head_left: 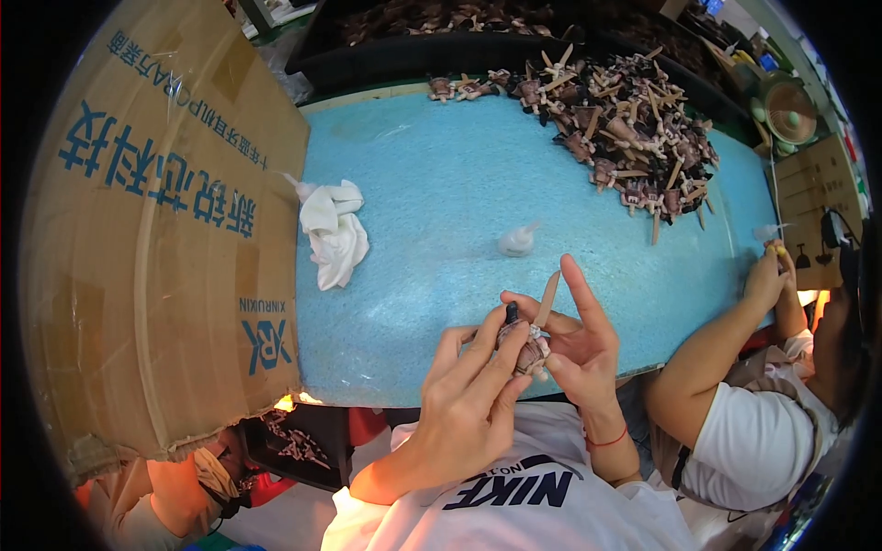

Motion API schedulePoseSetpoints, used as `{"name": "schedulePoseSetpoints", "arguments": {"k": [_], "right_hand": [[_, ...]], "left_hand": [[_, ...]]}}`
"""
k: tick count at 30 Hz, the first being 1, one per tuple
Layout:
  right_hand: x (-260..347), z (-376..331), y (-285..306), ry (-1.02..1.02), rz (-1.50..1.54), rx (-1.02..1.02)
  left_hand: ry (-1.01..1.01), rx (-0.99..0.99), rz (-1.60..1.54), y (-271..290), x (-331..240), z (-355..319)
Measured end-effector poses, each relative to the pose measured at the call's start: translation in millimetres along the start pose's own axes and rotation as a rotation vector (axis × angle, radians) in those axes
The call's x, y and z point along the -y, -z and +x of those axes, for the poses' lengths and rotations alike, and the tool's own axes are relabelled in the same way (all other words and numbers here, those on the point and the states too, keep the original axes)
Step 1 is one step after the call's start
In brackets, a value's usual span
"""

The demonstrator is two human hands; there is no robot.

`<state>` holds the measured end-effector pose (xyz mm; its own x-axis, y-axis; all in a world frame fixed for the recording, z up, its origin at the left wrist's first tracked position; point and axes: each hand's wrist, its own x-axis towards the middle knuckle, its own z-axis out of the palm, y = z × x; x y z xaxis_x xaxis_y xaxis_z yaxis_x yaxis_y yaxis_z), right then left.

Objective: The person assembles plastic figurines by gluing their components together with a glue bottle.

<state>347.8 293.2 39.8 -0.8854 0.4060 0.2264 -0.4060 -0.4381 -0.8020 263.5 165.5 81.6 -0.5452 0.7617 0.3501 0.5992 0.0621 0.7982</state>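
Close to the table's front edge, a small figurine (527, 354) in brown and pinkish tones is held between my two hands. A flat tan blade-shaped piece (548, 298) sticks up from it. My left hand (466, 393) is closed around its left side with the fingertips on it. My right hand (588, 354) steadies the other side with thumb and curled fingers, its index finger pointing up. Just beyond my hands, a small white squeeze bottle (517, 241) with a thin nozzle is on the blue tabletop (413, 197).
A large cardboard box (184, 230) walls off the left side, beside a crumpled white cloth (333, 239). Similar figurines lie in a pile (634, 129) at the far right, before black trays (367, 69). A co-worker's hands (770, 275) are at right; a black bin (296, 450) sits lower left.
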Motion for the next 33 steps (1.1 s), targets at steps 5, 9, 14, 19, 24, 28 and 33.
{"name": "schedulePoseSetpoints", "arguments": {"k": [5, 9, 14, 19, 24, 28, 33], "right_hand": [[1, 0, -7, -0.045, 0.001, -0.129], [2, -1, -4, -0.172, 0.05, -0.177], [-3, 3, -7, -0.259, 0.108, -0.198], [1, 4, -7, -0.301, 0.147, -0.195], [2, 4, -8, -0.328, 0.125, -0.182], [-1, 1, -4, -0.309, 0.096, -0.189], [-1, -2, 2, -0.365, 0.198, -0.105]], "left_hand": [[-0.044, 0.038, 0.036, 2, 0, 1], [-0.057, 0.049, 0.099, 4, -6, 6], [-0.045, 0.072, 0.431, 4, -13, 4], [-0.062, 0.088, 0.459, 4, -14, 6], [-0.048, 0.075, 0.464, 1, -15, 7], [-0.026, 0.077, 0.441, 0, -15, 9], [0.002, 0.093, 0.44, 0, -15, 9]]}}
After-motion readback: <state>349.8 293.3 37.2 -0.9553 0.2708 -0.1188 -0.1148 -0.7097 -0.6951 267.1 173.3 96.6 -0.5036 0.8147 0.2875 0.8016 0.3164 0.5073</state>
